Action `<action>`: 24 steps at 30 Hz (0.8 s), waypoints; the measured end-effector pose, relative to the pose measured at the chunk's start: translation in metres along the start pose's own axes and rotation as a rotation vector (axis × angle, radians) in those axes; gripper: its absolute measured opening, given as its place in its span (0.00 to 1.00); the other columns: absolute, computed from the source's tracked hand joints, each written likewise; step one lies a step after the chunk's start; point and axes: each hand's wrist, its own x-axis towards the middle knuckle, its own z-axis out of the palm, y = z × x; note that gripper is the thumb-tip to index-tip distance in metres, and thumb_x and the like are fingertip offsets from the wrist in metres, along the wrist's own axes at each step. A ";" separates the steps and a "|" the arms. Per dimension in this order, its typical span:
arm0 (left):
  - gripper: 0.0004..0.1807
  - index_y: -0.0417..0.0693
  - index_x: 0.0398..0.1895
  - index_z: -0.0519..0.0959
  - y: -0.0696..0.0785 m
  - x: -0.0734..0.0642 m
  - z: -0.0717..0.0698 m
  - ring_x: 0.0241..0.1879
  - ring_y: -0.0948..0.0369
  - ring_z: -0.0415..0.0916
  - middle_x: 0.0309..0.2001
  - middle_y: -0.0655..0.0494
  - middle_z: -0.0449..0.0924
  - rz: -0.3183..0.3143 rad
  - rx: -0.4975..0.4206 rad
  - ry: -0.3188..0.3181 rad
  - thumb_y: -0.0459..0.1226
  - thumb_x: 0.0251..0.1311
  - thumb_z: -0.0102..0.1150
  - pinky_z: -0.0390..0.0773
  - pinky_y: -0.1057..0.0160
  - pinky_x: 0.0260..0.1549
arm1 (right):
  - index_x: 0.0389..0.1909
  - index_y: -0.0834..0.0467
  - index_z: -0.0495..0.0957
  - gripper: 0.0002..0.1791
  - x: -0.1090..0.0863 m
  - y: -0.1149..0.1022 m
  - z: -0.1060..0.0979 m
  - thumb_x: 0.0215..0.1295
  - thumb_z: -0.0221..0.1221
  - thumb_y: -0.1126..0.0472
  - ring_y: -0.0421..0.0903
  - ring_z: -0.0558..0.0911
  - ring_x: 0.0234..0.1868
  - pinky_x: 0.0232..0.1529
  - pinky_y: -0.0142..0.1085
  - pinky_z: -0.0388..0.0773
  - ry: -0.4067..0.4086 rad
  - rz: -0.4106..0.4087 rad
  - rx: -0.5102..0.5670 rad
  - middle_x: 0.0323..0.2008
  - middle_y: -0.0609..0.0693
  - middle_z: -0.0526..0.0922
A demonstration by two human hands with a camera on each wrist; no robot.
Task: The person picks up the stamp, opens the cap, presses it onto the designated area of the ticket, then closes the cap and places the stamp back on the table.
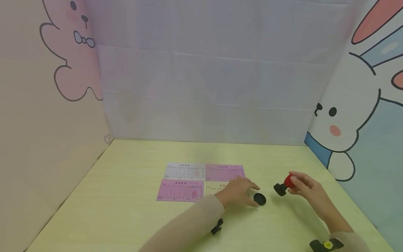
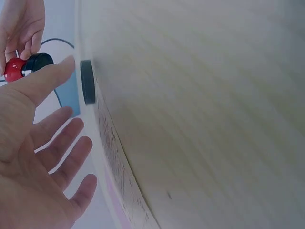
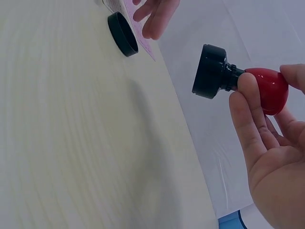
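My right hand (image 1: pixel 306 187) grips the round red handle of a stamp (image 3: pixel 267 88), its black base tilted down to the left and raised above the table. In the right wrist view the fingers and thumb wrap the red knob. On the table lies a round black cap (image 1: pixel 259 199), seen as a shallow ring in the right wrist view. Beside the cap my left hand (image 1: pixel 238 191) reaches with fingers spread and nothing between them. Under that hand, a pale yellow printed form (image 1: pixel 214 189) is partly covered.
Left of the cap, a white form (image 1: pixel 184 171) and two pink forms, one at back right (image 1: pixel 224 172) and one at front left (image 1: pixel 180 191), form a grid with the yellow one. The front pink form bears a red mark. Walls with cartoon figures enclose the yellowish table (image 1: pixel 104 217).
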 end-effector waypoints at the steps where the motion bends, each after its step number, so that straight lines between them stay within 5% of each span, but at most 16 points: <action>1: 0.31 0.65 0.60 0.81 0.002 0.002 0.001 0.56 0.67 0.73 0.57 0.69 0.79 -0.007 0.010 -0.002 0.58 0.51 0.74 0.73 0.63 0.55 | 0.64 0.65 0.70 0.23 0.000 0.000 0.000 0.79 0.51 0.54 0.42 0.85 0.37 0.43 0.27 0.82 0.000 -0.001 0.006 0.41 0.42 0.83; 8: 0.32 0.67 0.58 0.82 0.014 0.008 0.004 0.47 0.69 0.71 0.51 0.72 0.79 -0.077 0.029 -0.018 0.58 0.47 0.77 0.71 0.66 0.45 | 0.62 0.58 0.73 0.18 -0.002 0.001 -0.002 0.79 0.52 0.55 0.42 0.85 0.37 0.43 0.27 0.82 -0.002 -0.007 0.029 0.41 0.40 0.83; 24: 0.26 0.69 0.53 0.85 0.019 0.007 0.002 0.42 0.70 0.69 0.45 0.72 0.78 -0.119 0.023 -0.005 0.58 0.49 0.75 0.67 0.66 0.43 | 0.64 0.60 0.71 0.20 -0.001 0.000 -0.003 0.79 0.51 0.54 0.41 0.85 0.38 0.43 0.27 0.82 -0.007 0.022 0.030 0.42 0.41 0.83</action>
